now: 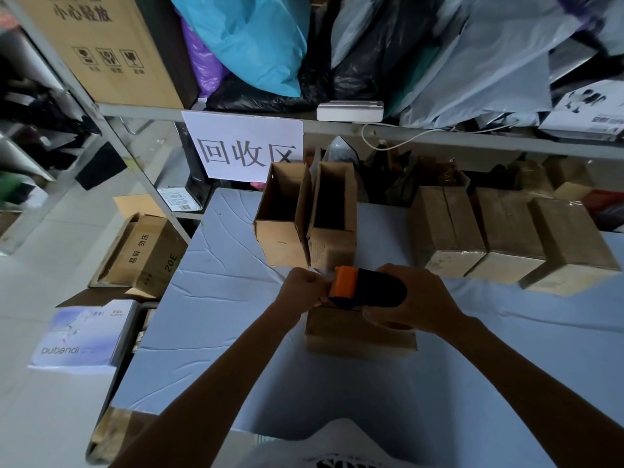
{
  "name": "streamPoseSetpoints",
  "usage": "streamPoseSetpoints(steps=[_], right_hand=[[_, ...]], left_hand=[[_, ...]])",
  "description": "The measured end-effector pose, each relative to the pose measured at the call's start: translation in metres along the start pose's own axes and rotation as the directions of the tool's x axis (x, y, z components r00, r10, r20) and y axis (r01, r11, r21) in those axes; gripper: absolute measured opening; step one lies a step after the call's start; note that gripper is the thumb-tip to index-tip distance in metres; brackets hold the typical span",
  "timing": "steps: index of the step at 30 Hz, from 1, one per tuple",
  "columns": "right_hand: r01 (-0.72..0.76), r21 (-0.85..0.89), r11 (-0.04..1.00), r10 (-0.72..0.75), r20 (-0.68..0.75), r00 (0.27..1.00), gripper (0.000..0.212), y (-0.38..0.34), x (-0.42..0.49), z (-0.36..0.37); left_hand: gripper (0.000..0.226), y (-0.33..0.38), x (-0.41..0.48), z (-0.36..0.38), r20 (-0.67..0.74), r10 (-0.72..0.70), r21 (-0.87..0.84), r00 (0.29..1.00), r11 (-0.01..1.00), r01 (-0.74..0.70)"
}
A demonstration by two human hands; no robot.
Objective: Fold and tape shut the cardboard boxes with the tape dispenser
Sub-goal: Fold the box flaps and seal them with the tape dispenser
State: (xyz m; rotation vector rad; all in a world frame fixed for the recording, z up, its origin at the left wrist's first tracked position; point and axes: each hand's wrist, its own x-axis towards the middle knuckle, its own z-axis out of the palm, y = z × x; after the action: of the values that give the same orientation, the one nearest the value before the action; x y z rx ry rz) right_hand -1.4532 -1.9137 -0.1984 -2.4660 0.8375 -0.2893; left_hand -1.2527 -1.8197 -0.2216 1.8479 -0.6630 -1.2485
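Taping is under way: right hand [418, 298] wraps the tape dispenser [368, 287], left hand [304, 290] pinches what looks like the tape end [327, 282] at its orange mouth, both above the closed box [358, 336] at the middle of the table [219, 265]. Next, likely: stick that end down, pull straight along the seam.

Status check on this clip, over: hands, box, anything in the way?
Right hand grips tape dispenser over box. Left hand curled at its orange head, grasp unclear. Two open boxes stand just behind.
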Motion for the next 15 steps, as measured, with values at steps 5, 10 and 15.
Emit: streamPoseSetpoints(steps=[5,10,15], right_hand=[[0.023,-0.071,0.997,-0.017,0.078,0.997,0.051,-0.007,0.007,-0.001],[0.046,-0.118,0.992,-0.034,0.104,0.994,0.052,-0.016,0.010,0.003],[0.040,-0.177,0.983,-0.016,0.134,0.991,0.058,-0.021,0.009,0.000]], left_hand=[[0.025,-0.010,0.001,0.002,-0.086,0.103,0.207,0.991,0.975,-0.083],[0.026,-0.022,0.002,0.000,-0.181,0.169,0.366,0.969,0.926,-0.094],[0.019,-0.031,0.003,-0.013,-0.212,0.140,0.312,0.967,0.948,-0.069]])
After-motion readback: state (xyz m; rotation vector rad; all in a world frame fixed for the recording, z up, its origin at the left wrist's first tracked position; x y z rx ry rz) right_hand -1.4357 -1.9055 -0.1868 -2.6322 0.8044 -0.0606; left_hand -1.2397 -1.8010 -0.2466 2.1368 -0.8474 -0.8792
